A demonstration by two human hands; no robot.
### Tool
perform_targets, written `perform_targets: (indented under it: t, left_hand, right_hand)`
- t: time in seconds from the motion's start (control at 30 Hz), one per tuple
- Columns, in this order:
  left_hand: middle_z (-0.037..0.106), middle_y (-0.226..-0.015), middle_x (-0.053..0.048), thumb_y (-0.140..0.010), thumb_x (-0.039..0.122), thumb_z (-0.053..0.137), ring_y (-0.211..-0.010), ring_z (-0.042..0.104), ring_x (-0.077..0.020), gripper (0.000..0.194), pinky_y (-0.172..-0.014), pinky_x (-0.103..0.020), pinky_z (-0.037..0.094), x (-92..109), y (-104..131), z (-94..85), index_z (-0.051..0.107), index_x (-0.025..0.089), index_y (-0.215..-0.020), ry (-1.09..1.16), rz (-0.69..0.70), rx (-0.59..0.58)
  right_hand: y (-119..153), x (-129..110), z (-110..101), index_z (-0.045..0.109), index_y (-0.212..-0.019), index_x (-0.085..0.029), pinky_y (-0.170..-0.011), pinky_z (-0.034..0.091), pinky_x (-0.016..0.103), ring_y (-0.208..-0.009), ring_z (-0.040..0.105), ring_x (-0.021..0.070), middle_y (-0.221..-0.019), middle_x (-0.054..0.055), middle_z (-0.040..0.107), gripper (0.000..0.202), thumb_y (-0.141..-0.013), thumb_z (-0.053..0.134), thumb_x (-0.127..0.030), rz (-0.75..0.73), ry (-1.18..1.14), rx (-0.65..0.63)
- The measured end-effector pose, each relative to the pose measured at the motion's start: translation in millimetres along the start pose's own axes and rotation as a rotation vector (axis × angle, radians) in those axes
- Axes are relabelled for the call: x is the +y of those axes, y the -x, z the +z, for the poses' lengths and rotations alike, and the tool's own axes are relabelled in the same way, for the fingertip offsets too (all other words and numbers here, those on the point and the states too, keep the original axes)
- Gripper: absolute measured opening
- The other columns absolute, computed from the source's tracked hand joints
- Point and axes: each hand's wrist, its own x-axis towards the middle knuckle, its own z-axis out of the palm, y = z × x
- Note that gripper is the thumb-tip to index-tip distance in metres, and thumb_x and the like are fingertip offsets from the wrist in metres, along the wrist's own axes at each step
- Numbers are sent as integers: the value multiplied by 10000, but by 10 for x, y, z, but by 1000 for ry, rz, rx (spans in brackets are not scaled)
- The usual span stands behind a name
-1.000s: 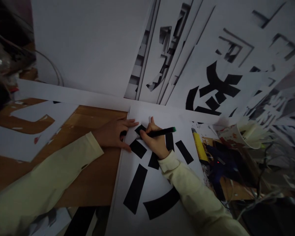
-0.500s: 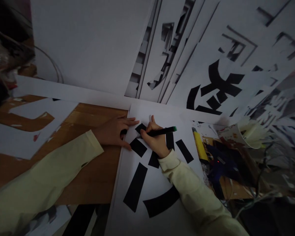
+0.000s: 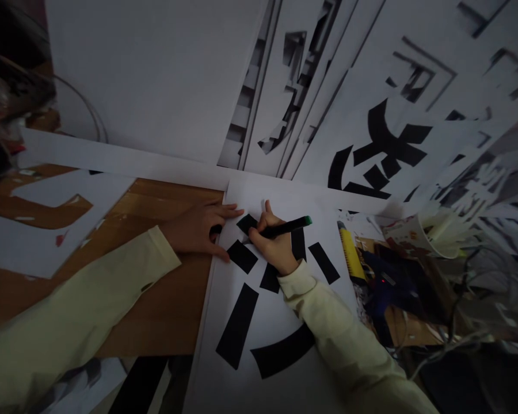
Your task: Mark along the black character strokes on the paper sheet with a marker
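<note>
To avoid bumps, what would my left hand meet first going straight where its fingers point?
Probably the topmost black patch on the white board; the right hand, holding a marker, comes next. Height is unclear, so the left hand might pass above the flat patch.

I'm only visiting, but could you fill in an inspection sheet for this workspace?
Surface: wooden tabletop, partly covered by a white sheet.
Job's things: black shapes on that sheet; dark pen with a green end.
Fingers: left-hand fingers spread at the sheet's left edge; right-hand fingers closed around the pen.
Clutter: cut-out white piece at left; yellow and black item and cup of pale strips at right.
Cables: thin cable upper left; pale cables tangled at right.
Surroundings: upright white panels, some with cut-outs; dim light.
</note>
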Motion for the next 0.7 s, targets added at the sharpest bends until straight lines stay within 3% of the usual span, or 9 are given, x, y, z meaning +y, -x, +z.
perform_targets:
  t: [0.33, 0.5, 0.7]
  left_hand:
    - [470, -1444, -56, -599, 634, 758, -1369, 382, -284, 456, -1174, -421, 228, -43, 20, 18, 651, 197, -674, -40, 42, 25]
    - [451, -1458, -35, -609, 637, 750, -1378, 370, -273, 442, -1183, -430, 216, -27, 23, 3, 658, 216, -705, -60, 32, -1]
    - [473, -1442, -38, -595, 634, 756, -1372, 378, -277, 448, -1174, -427, 219, -11, 12, 0, 626, 206, -620, -55, 23, 2]
  right_hand:
    - [18, -2, -28, 301, -511, -226, -1212, 188, 505, -426, 284, 64, -489, -118, 322, 299, -627, 530, -73, -40, 59, -24]
    - [19, -13, -32, 318, -535, -227, -1204, 196, 531, -439, 323, 73, -503, -108, 333, 307, -693, 560, -125, -49, 65, -22]
    - [8, 8, -27, 320, -538, -226, -1212, 157, 527, -435, 323, 66, -510, -113, 338, 307, -682, 572, -128, -60, 80, -50]
